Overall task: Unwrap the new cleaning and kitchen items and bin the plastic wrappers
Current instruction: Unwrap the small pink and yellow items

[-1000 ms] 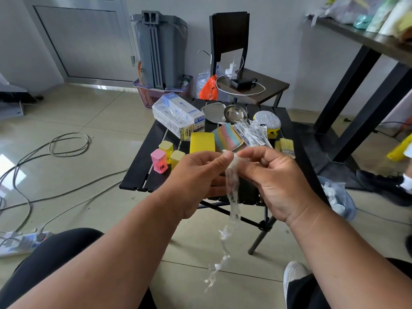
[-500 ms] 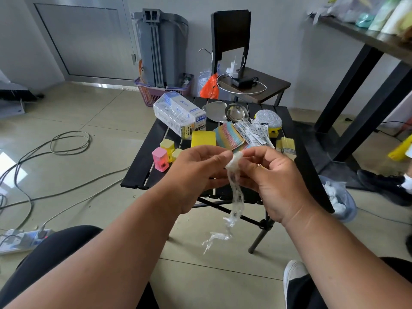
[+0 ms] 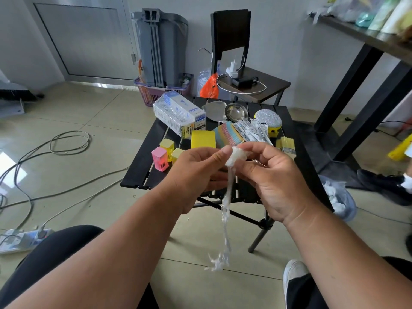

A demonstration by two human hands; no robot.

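Left hand (image 3: 196, 172) and right hand (image 3: 274, 179): raised together in front of the near edge of the black slatted bench (image 3: 142, 175), each grip pinched on a wadded clear plastic wrapper (image 3: 236, 156) between thumb and fingertips. Wrapper: bunched white at the top where the two hands meet, with a thin twisted tail hanging straight down to a frayed end above the floor tiles. Bench contents, left to right: a pink box (image 3: 160, 158) and two small yellow boxes (image 3: 167, 146) at the near left; a large wrapped carton (image 3: 178, 114) with blue print at the far left; a yellow sponge (image 3: 203, 139) just beside a striped multicoloured cloth (image 3: 227, 136); two metal ladles (image 3: 235, 112) at the far side; a spread of packaged sachets (image 3: 252, 130); a silver scouring pad (image 3: 268, 119); a yellow bristle brush (image 3: 286, 144) at the right edge. Floor, right of the bench: a clear bag (image 3: 338, 197) holding crumpled white plastic. Behind the bench: a grey bin (image 3: 160, 47), a purple basket (image 3: 151, 92) and a dark chair (image 3: 231, 34).
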